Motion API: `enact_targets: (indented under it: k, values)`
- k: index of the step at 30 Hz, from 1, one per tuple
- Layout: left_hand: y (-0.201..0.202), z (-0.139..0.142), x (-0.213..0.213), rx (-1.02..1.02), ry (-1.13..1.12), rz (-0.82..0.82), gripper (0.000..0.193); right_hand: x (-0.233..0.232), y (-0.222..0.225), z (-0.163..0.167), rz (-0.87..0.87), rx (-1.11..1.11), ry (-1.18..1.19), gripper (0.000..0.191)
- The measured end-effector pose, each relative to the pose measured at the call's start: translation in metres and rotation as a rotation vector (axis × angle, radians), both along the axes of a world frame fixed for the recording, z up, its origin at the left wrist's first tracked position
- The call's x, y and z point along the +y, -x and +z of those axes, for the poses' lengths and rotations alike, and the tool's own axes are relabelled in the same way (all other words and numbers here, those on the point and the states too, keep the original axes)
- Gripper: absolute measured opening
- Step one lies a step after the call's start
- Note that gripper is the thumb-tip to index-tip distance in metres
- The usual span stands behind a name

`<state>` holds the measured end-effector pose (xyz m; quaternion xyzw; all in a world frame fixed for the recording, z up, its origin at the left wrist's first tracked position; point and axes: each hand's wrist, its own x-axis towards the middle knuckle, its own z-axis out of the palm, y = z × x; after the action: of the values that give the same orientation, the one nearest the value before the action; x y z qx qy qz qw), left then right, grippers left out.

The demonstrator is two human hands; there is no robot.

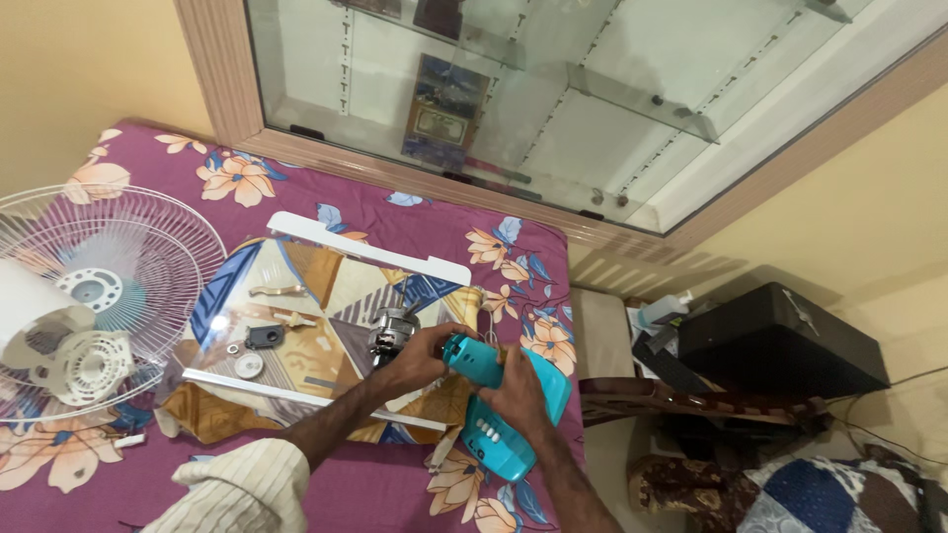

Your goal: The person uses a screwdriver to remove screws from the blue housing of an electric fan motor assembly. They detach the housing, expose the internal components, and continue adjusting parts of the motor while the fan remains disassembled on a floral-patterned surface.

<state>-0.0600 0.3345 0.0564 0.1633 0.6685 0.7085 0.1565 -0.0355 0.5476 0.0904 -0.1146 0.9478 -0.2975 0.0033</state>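
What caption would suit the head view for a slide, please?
Both hands, left hand and right hand, grip a turquoise fan housing beside a white fan grille.

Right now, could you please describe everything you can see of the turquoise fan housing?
The turquoise housing looks like glossy moulded plastic, with a row of small white buttons near its lower end. It is tilted above the floral cloth. The left hand grips its upper end by the motor; the right hand lies across its middle.

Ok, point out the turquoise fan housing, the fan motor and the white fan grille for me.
turquoise fan housing (513, 449): head view, on its lower control panel.
fan motor (392, 326): head view, on its metal body.
white fan grille (148, 247): head view, on its wire spokes.
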Motion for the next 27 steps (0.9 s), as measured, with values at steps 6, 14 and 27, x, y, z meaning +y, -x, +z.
enact_targets:
  k: [6,14,27]
  values:
    - [0.005,-0.009,-0.006,-0.029,0.124,0.095,0.062,0.000,0.002,-0.009,-0.036,0.039,-0.089,0.070]
    - [0.021,-0.020,-0.012,-0.009,0.305,0.107,0.048,0.009,0.026,0.004,0.078,0.116,-0.246,0.073]
    - [0.017,-0.039,0.004,0.007,0.283,0.091,0.072,-0.013,0.032,0.039,0.084,0.354,-0.446,0.063]
